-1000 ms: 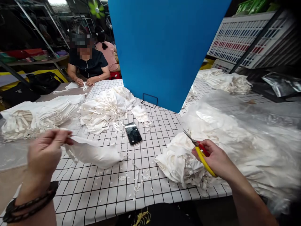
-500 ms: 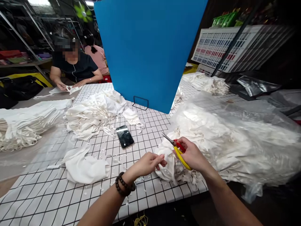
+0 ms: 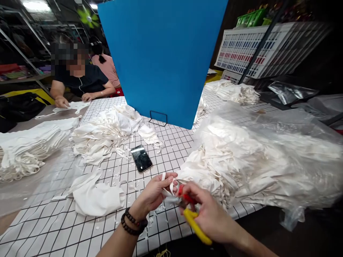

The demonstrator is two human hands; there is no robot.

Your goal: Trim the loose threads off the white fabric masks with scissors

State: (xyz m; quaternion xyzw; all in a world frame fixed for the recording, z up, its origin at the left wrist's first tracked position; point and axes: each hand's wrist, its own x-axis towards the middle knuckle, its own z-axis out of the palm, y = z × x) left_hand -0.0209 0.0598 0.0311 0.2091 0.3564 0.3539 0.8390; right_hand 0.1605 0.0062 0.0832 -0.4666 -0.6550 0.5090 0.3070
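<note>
Pinched in the fingers of my left hand is a thin white fabric strap, low over the table's front. My right hand is closed around pointed-blade scissors with one red and one yellow handle. Their blades, smeared by motion, lie just under the strap by my left fingers; whether they touch it I cannot tell. Right behind both hands a big heap of white fabric pieces spills from a clear plastic bag. To the left of my left hand a single white fabric piece lies flat.
A phone lies mid-table among small white scraps. White fabric piles stand at the left, and a blue board rises from the table's middle. Across the table a person handles white fabric. Stacked white crates are at the back right.
My left hand has taken hold of a white strap and moved slightly left. The scissors in my right hand have come down and left, close to my left fingers.
</note>
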